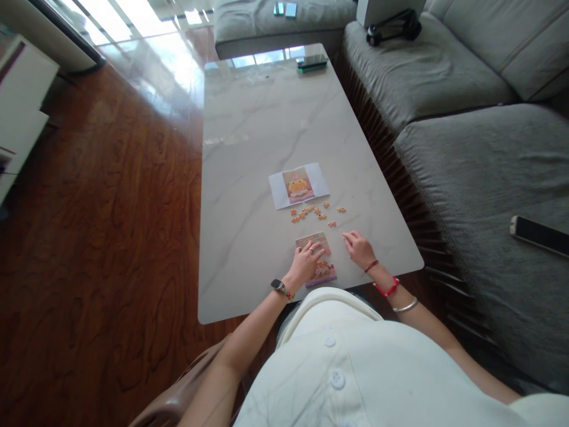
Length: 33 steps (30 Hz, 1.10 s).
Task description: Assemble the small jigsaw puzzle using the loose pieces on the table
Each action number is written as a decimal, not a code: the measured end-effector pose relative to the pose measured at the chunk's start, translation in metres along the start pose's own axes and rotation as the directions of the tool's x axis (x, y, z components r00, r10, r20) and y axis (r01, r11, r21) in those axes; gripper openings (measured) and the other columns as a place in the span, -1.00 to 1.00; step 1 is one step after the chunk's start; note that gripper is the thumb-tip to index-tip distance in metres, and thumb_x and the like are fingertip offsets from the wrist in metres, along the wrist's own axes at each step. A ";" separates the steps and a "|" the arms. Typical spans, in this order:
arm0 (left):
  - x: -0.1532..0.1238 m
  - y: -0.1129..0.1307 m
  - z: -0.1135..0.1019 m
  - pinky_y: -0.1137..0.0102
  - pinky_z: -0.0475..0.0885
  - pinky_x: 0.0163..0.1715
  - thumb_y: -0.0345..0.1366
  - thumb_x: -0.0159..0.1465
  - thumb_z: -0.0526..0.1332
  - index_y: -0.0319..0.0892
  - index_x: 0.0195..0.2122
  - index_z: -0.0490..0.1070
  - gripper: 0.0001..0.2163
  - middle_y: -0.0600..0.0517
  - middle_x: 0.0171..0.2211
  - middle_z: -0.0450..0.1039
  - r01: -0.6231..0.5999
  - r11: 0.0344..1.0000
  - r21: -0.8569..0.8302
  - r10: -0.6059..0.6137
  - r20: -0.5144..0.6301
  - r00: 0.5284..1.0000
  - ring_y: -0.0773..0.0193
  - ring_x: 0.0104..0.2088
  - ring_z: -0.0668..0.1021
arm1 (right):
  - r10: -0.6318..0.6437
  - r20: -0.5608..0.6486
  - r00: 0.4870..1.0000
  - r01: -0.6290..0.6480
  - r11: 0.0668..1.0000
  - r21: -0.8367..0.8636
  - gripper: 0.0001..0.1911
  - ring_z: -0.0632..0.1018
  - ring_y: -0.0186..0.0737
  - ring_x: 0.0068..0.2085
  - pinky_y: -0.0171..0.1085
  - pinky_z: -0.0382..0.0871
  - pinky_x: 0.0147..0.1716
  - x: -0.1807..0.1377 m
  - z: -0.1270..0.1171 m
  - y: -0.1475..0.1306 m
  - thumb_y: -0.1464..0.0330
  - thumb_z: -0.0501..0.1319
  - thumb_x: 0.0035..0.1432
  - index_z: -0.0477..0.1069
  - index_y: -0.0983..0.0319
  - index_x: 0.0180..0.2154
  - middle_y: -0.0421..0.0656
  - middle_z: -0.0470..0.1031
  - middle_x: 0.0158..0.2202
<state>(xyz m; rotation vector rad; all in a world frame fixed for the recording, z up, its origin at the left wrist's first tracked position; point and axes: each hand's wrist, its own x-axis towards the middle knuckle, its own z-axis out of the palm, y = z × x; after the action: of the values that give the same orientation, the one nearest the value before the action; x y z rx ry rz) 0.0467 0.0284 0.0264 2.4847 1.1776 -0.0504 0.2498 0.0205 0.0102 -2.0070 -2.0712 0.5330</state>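
A partly assembled jigsaw puzzle [323, 274] lies at the near side of the marble-patterned table, its lower part pink and purple. My left hand [306, 260] rests on its upper left part with the fingers stretched out, covering some of it. To the right of the puzzle, my right hand [358, 249] is held with thumb and fingertips pinched together; whatever is between them is too small to make out. Several loose orange and yellow puzzle pieces [322, 217] are scattered beyond the puzzle. Behind them lies a creased white sheet [275, 191] with a printed picture of a yellow figure.
Dark phone-like objects [312, 63] lie at the table's [240, 237] far end. A grey sofa [471, 166] runs along the right, with a phone [540, 235] on it. Part of a brown chair [178, 385] is beside me at the lower left.
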 end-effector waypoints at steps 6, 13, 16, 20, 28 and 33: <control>0.011 -0.005 -0.002 0.29 0.21 -0.13 -0.51 0.13 -0.07 -0.03 -0.08 0.23 -0.63 0.02 -0.09 0.30 0.101 0.986 -0.133 -0.114 -0.089 0.989 0.23 -0.03 0.26 | 0.065 -0.003 0.998 -0.065 0.994 0.086 -0.81 0.38 -0.27 -0.26 -0.32 0.25 -0.25 0.004 0.000 0.040 0.39 0.13 -0.07 0.35 0.27 -0.31 -0.10 0.29 -0.28; 0.015 -0.015 -0.002 0.33 0.26 -0.16 -0.46 0.16 -0.06 -0.09 -0.10 0.27 -0.69 -0.03 -0.16 0.33 0.105 0.942 -0.318 -0.195 -0.267 0.944 0.29 -0.17 0.36 | 0.207 -0.024 0.978 -0.184 0.909 0.375 -0.96 0.41 -0.31 -0.41 -0.29 0.30 -0.33 0.002 0.005 0.039 0.41 0.13 -0.10 0.31 0.25 -0.51 -0.18 0.36 -0.49; 0.005 -0.014 0.000 0.35 0.28 -0.18 -0.45 0.15 -0.04 -0.11 -0.13 0.30 -0.71 -0.04 -0.20 0.33 0.104 0.927 -0.361 -0.222 -0.304 0.927 0.29 -0.19 0.36 | 0.306 0.109 0.946 -0.293 0.655 0.697 -0.86 0.44 -0.31 -0.48 -0.29 0.35 -0.46 -0.003 0.002 0.034 0.33 0.16 -0.13 0.31 0.25 -0.44 -0.19 0.40 -0.51; -0.012 -0.007 0.008 0.36 0.28 -0.17 -0.44 0.15 -0.03 -0.12 -0.15 0.31 -0.73 -0.03 -0.23 0.32 0.085 0.910 -0.406 -0.216 -0.288 0.933 0.32 -0.21 0.36 | 0.265 0.322 0.909 -0.387 0.243 0.890 -0.73 0.49 -0.27 -0.47 -0.32 0.39 -0.52 -0.009 -0.002 0.015 0.32 0.24 -0.22 0.30 0.27 -0.39 -0.19 0.41 -0.51; -0.024 0.011 0.012 0.46 0.33 -0.36 -0.31 0.16 -0.01 -0.16 -0.24 0.35 -0.79 0.00 -0.34 0.38 0.161 0.792 -0.588 -0.286 -0.125 0.950 0.39 -0.41 0.43 | 0.172 0.503 0.847 -0.529 0.177 0.830 -0.78 0.51 -0.30 -0.51 -0.42 0.37 -0.63 -0.015 -0.001 -0.016 0.38 0.25 -0.21 0.29 0.28 -0.42 -0.17 0.45 -0.50; -0.012 0.020 0.006 0.50 0.34 -0.51 -0.23 0.11 0.07 -0.19 -0.27 0.33 -0.79 0.05 -0.48 0.43 0.244 0.560 -0.792 -0.326 0.060 0.943 0.40 -0.52 0.44 | 0.127 0.547 0.828 -0.561 0.191 0.805 -0.82 0.52 -0.29 -0.48 -0.46 0.35 -0.65 -0.018 0.004 -0.027 0.35 0.24 -0.17 0.31 0.28 -0.45 -0.15 0.48 -0.49</control>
<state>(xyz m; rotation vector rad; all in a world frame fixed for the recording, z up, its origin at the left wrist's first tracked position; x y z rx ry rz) 0.0552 0.0061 0.0293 1.4954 1.2617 0.4258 0.2243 0.0024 0.0186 -1.5215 -0.7451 1.8488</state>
